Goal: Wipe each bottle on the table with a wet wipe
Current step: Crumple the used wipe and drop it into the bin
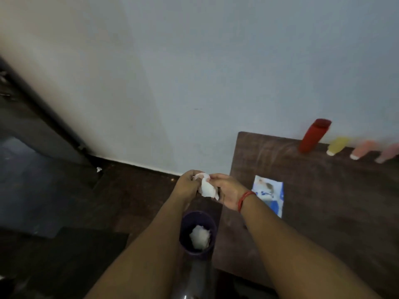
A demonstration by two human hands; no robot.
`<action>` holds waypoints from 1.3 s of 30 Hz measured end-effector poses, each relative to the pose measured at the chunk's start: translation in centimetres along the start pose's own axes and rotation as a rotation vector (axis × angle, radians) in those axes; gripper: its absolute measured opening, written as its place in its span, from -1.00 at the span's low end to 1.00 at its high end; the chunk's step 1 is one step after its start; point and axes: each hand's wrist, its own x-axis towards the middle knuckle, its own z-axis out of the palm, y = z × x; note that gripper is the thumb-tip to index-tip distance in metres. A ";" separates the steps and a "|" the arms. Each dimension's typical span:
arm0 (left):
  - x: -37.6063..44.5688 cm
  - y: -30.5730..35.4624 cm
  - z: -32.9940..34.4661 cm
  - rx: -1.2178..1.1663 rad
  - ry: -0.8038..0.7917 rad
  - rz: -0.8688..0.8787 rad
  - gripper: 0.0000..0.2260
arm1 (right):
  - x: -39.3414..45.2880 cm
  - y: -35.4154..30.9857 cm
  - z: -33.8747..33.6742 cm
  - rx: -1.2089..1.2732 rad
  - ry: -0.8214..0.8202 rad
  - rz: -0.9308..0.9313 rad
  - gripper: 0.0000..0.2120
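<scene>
My left hand [187,184] and my right hand [228,192] meet just left of the table's corner, both pinching a crumpled white wet wipe [206,187]. Something pale pink shows at the left fingertips above the wipe; I cannot tell what it is. Along the wall on the dark wooden table [313,212] stand a red bottle [314,136], a yellow bottle [338,146] and two pink bottles [364,150] [388,153]. A blue and white wet wipe pack [269,196] lies flat near the table's left edge, right of my right wrist.
A dark purple bin [197,231] with a used white wipe inside stands on the floor below my hands, beside the table. A pale wall is behind. A small white scrap [98,169] lies on the dark floor by the baseboard.
</scene>
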 end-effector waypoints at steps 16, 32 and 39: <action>5.7 -8.7 -11.6 0.118 0.080 -0.214 -0.84 | 9.8 7.9 7.2 -0.096 0.184 0.037 -0.84; 14.0 -24.0 -15.4 -0.039 -0.184 -0.455 -0.59 | 20.8 23.0 10.8 -0.188 0.726 0.094 -0.84; 19.3 -32.1 -12.9 0.215 -0.120 -0.311 -0.60 | 26.8 31.1 5.2 -0.026 0.858 0.126 -0.82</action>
